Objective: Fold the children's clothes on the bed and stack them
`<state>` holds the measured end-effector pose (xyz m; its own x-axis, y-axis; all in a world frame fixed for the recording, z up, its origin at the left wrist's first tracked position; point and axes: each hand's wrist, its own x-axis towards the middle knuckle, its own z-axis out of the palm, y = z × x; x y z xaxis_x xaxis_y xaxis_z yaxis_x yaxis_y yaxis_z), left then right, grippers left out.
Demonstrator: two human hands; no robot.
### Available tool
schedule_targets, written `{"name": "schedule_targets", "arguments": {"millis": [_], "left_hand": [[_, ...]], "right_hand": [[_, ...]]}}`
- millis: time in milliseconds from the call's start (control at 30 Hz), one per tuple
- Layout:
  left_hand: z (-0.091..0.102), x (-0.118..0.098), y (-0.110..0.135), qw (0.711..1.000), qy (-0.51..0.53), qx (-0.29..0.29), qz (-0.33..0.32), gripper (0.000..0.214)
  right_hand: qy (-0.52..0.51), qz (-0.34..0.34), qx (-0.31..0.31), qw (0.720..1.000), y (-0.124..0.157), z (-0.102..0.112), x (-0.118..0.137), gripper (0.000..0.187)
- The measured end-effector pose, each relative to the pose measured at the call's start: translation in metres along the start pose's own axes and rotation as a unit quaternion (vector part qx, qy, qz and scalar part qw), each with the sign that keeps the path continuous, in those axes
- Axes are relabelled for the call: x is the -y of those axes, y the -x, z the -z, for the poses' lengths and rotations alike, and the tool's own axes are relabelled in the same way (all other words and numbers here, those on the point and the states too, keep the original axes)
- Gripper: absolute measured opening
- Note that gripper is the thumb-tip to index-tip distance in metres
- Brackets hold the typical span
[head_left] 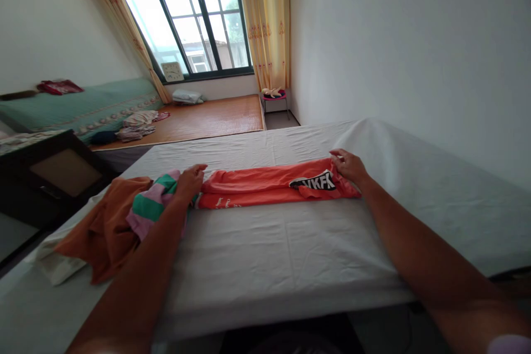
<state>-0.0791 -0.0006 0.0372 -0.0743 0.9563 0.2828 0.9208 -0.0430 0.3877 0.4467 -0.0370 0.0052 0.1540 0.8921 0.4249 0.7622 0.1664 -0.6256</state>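
Note:
An orange-red printed shirt [257,182] lies folded into a long strip across the white-covered table. Black-and-white lettering shows near its right end, small white print near its left. At the left end, my left hand [191,181] is closed on the cloth, its fingertips partly hidden. My right hand [349,167] pinches the far right corner between thumb and fingers. Just left of my left hand, and partly behind that forearm, is a crumpled green-and-pink striped garment [151,207]. A rust-brown garment [110,221] is heaped beside it, over a whitish cloth [62,268].
The white sheet [265,265] drapes over the table's near edge. A white wall [406,55] runs along the right. Beyond are a bed with a brown mat [211,113], a dark cabinet [53,177] at left, and a small pink stool [274,96] by the curtain.

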Motion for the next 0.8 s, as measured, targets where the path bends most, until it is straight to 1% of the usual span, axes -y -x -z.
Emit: {"name": "schedule_targets", "arguments": {"millis": [33,100,167,233,267,333,400,433,500,533,567,633,667,700,733,800], "left_hand": [[-0.002,-0.004,-0.005,0.999,-0.026,0.031,-0.002,0.041],[-0.009,-0.011,-0.014,0.994,-0.074,0.082,-0.012,0.040],[-0.016,-0.014,-0.019,0.991,-0.087,0.098,-0.018,0.040],[-0.022,-0.012,-0.021,0.994,-0.071,0.082,-0.023,0.039],[-0.024,-0.010,-0.021,0.996,-0.059,0.060,-0.024,0.038],[-0.028,-0.002,-0.022,1.000,-0.025,-0.004,-0.009,0.037],[-0.031,0.006,-0.023,0.998,0.016,-0.062,0.023,0.040],[-0.034,0.008,-0.024,0.997,0.028,-0.070,0.034,0.041],[-0.038,0.009,-0.026,0.997,0.026,-0.060,0.033,0.042],[-0.040,0.008,-0.026,0.998,0.015,-0.060,0.020,0.041],[-0.041,0.006,-0.025,0.997,0.004,-0.074,0.000,0.041],[-0.039,-0.001,-0.022,0.991,-0.005,-0.127,-0.049,0.041],[-0.038,-0.006,-0.019,0.986,-0.003,-0.146,-0.078,0.040],[-0.036,-0.011,-0.015,0.982,0.000,-0.151,-0.110,0.038],[-0.034,-0.018,-0.011,0.979,0.005,-0.143,-0.142,0.036],[-0.033,-0.034,0.000,0.974,0.016,-0.099,-0.203,0.033]], "right_hand": [[0.030,0.006,-0.005,1.000,-0.002,-0.004,-0.006,0.038],[0.052,0.027,0.004,0.998,-0.003,-0.012,-0.013,0.040],[0.046,0.054,0.026,0.997,-0.004,-0.016,-0.015,0.040],[0.022,0.078,0.051,0.995,-0.004,-0.018,-0.013,0.036],[0.006,0.083,0.053,0.995,-0.005,-0.018,-0.012,0.033],[-0.036,0.064,0.025,0.997,-0.008,-0.018,-0.010,0.026],[-0.073,0.016,-0.030,0.997,-0.011,-0.017,-0.010,0.025],[-0.084,-0.008,-0.045,0.995,-0.013,-0.017,-0.011,0.027],[-0.076,-0.029,-0.032,0.996,-0.015,-0.016,-0.012,0.032],[-0.056,-0.025,-0.019,0.998,-0.015,-0.015,-0.011,0.034],[-0.029,-0.013,-0.014,0.999,-0.014,-0.012,-0.009,0.036],[0.022,0.018,-0.030,0.999,-0.012,-0.005,-0.002,0.036],[0.036,0.031,-0.040,0.998,-0.010,0.000,0.003,0.034],[0.040,0.037,-0.038,0.998,-0.007,0.005,0.009,0.032],[0.039,0.034,-0.016,0.999,-0.004,0.010,0.015,0.032],[0.033,0.004,0.064,0.997,0.003,0.017,0.026,0.037]]}}
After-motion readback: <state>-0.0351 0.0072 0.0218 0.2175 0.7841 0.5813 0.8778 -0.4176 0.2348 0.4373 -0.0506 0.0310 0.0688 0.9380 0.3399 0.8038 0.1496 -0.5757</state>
